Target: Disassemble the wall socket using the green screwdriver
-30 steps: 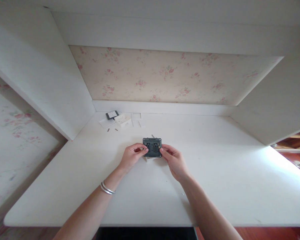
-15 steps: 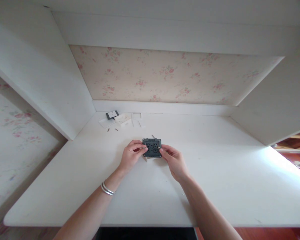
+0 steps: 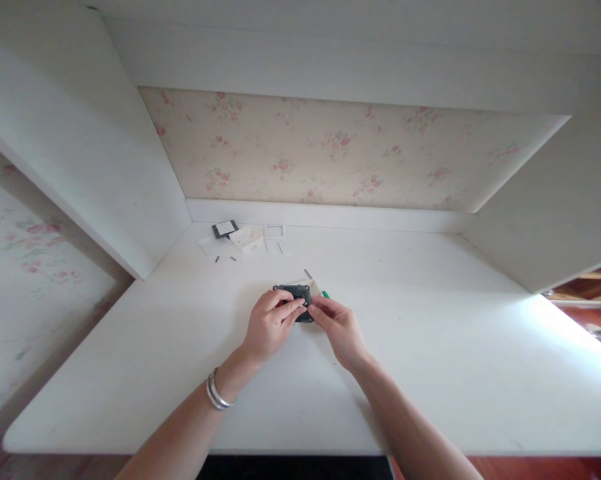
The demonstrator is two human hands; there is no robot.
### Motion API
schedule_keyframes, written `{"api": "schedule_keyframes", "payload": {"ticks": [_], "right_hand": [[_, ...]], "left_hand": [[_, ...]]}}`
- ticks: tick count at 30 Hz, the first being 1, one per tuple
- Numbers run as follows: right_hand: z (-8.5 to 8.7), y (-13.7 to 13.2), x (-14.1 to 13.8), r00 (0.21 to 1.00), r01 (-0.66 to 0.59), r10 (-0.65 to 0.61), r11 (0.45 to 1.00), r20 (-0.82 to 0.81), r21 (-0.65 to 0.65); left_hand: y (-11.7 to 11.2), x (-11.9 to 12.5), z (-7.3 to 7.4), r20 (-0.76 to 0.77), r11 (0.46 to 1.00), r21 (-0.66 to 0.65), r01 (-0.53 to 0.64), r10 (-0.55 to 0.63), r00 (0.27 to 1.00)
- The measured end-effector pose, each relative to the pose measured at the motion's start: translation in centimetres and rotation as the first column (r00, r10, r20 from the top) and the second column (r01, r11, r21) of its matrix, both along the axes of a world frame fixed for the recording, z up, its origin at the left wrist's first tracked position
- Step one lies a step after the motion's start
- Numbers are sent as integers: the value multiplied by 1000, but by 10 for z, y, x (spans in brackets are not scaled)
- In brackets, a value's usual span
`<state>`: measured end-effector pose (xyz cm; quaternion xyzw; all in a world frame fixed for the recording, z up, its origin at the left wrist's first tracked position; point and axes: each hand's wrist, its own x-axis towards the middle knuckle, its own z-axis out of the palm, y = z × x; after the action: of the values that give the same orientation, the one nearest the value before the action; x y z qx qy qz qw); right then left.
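A dark grey rectangular wall socket (image 3: 304, 291) is held between my hands above the middle of the desk, its edges partly covered by fingers. My left hand (image 3: 270, 321) is closed on it from the left, reaching across its face, with fingertips close to the right edge. At that right edge, my right hand (image 3: 341, 328) pinches with thumb and fingers. A small shiny spot shows between the fingertips, too small to name. Just behind the socket lie a pale flat piece (image 3: 314, 287), a small green part (image 3: 325, 294) and a thin metal piece (image 3: 308, 274).
On the white desk (image 3: 430, 347), at the back left, lie a dark plate with a white face (image 3: 225, 229), an open white box (image 3: 247, 239), a thin white frame (image 3: 274, 231) and small dark screws (image 3: 233, 259). White panels (image 3: 540, 200) rise on both sides.
The socket has moved left and slightly toward me, uncovering the green part behind it. My left fingers have slid across its face toward the right edge. My right hand has followed leftward.
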<state>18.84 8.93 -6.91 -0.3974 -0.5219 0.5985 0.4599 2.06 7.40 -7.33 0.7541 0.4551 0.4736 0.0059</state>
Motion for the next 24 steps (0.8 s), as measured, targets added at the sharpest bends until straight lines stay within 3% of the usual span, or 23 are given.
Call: {"api": "schedule_keyframes", "payload": {"ticks": [12, 16, 21, 24], "right_hand": [[-6, -3, -8, 997, 46, -45, 999, 70, -24], [-9, -3, -10, 996, 56, -55, 998, 76, -9], [-10, -4, -10, 967, 104, -137, 982, 214, 161], [-8, -4, -8, 961, 102, -137, 983, 239, 153]], "left_hand": [[-3, -2, 4, -241, 996, -19, -92, 85, 967], [-2, -2, 3, -241, 997, -4, -74, 71, 968], [-2, 0, 5, -180, 995, -46, -87, 77, 981], [-3, 1, 5, -139, 994, -62, -89, 80, 987]]}}
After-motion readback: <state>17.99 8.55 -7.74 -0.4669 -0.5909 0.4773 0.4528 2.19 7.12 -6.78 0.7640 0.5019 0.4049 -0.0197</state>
